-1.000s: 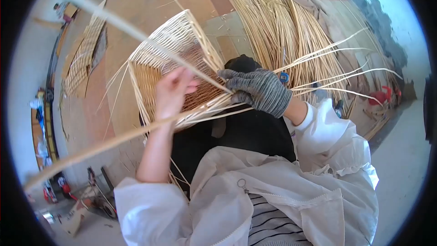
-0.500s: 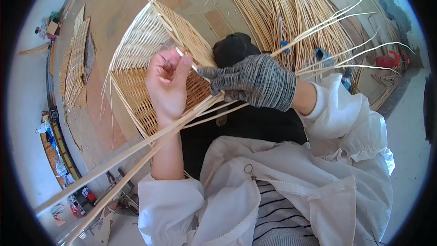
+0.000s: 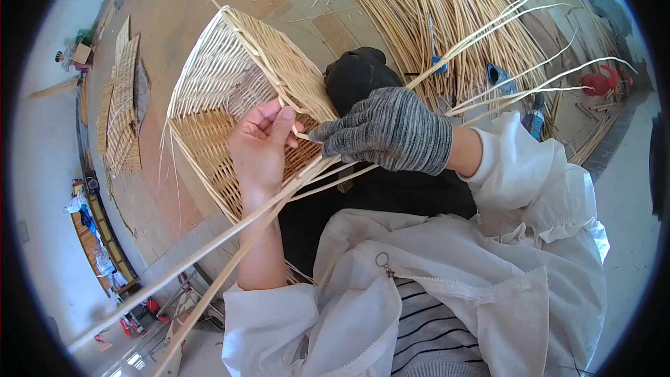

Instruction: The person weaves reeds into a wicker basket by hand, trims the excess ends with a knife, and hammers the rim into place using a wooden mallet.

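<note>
A woven wicker basket [image 3: 209, 66] lies tilted against my lap, its mouth facing me. My bare left hand [image 3: 262, 143] is closed at the basket's rim, thumb and fingers pinching a pale wicker strand [image 3: 301, 135]. On my right hand [image 3: 391, 129] is a grey knitted glove; its fingertips press together on the same strand at the rim, just right of my left hand. Long loose wicker rods [image 3: 209, 246] cross over my left forearm toward the lower left. More loose ends [image 3: 537, 91] fan out to the right behind my gloved hand.
A large heap of peeled rods [image 3: 447, 21] covers the floor ahead. Woven panels [image 3: 122, 108] lie on the floor at left. My black-clad knee [image 3: 359, 80] rises beside the basket. A blue-handled tool [image 3: 535, 120] and a red object [image 3: 599, 84] are at right.
My left hand has turned, its fingers curling closer round the strand at the rim. The basket has shifted slightly in view, and my gloved hand stays close beside it.
</note>
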A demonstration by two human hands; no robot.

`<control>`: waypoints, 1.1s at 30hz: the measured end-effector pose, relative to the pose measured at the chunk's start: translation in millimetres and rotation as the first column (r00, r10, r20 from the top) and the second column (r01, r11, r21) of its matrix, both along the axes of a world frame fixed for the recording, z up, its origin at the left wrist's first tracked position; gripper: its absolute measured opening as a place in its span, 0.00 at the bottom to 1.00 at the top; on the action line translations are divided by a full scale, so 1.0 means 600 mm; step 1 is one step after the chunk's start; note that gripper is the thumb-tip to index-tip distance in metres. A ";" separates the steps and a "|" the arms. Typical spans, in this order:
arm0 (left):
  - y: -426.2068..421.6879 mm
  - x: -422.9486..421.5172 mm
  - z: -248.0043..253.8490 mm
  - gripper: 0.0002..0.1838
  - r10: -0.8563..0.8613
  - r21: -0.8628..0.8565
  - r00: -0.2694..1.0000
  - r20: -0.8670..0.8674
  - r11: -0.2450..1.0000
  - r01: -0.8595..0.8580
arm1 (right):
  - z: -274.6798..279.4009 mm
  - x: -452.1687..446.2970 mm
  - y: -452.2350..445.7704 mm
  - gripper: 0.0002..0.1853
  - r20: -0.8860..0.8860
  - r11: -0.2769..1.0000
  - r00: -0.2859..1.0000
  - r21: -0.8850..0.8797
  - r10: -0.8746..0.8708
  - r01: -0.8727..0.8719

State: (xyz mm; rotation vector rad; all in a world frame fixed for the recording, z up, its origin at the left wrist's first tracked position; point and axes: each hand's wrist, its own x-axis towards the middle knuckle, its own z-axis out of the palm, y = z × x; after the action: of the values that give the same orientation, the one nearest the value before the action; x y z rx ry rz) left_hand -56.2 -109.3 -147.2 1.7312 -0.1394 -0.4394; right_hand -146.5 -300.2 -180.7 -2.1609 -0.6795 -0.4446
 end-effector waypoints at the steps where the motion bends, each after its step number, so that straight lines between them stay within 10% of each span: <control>1: 0.000 0.001 0.002 0.10 -0.053 0.032 0.998 0.015 0.998 0.052 | 0.004 0.000 -0.002 0.13 -0.018 1.000 1.000 -0.011 0.003 -0.003; 16: 0.032 0.028 -0.010 0.26 -0.470 -0.066 0.883 0.011 0.880 0.470 | 0.004 -0.023 0.014 0.26 -0.268 0.975 0.954 0.136 -0.134 0.175; 18: 0.022 0.064 -0.019 0.25 -0.584 0.234 0.693 0.423 0.809 0.539 | 0.005 -0.022 0.019 0.26 -0.209 0.967 0.960 0.135 -0.185 0.216; 22: 0.005 0.073 -0.019 0.15 -0.414 0.093 0.873 0.258 0.910 0.404 | 0.018 -0.020 0.020 0.26 -0.264 0.955 0.943 0.160 -0.202 0.249; 23: 0.013 0.067 -0.005 0.10 -0.462 0.365 0.798 0.388 0.872 0.327 | 0.019 -0.021 0.018 0.27 -0.266 0.955 0.943 0.160 -0.202 0.250; 28: -0.007 0.063 0.025 0.18 -0.408 0.423 0.335 0.849 0.905 0.028 | 0.028 -0.022 0.013 0.26 -0.358 0.959 0.911 0.111 -0.206 0.260; 31: -0.069 0.095 -0.012 0.19 -0.643 0.525 0.076 0.762 0.682 0.510 | 0.025 -0.012 0.011 0.17 -0.338 0.959 0.904 0.008 -0.263 0.283; 33: -0.084 0.100 -0.010 0.18 -0.709 0.594 0.035 0.705 0.616 0.517 | 0.034 -0.013 0.008 0.21 -0.472 0.976 0.856 -0.152 -0.211 0.157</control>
State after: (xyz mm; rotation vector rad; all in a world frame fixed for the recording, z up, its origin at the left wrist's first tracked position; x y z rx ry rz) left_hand 3.6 -159.5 -153.0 1.8152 -1.8696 0.0047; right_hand -154.3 -295.5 -160.2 -2.3218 -0.2153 0.0539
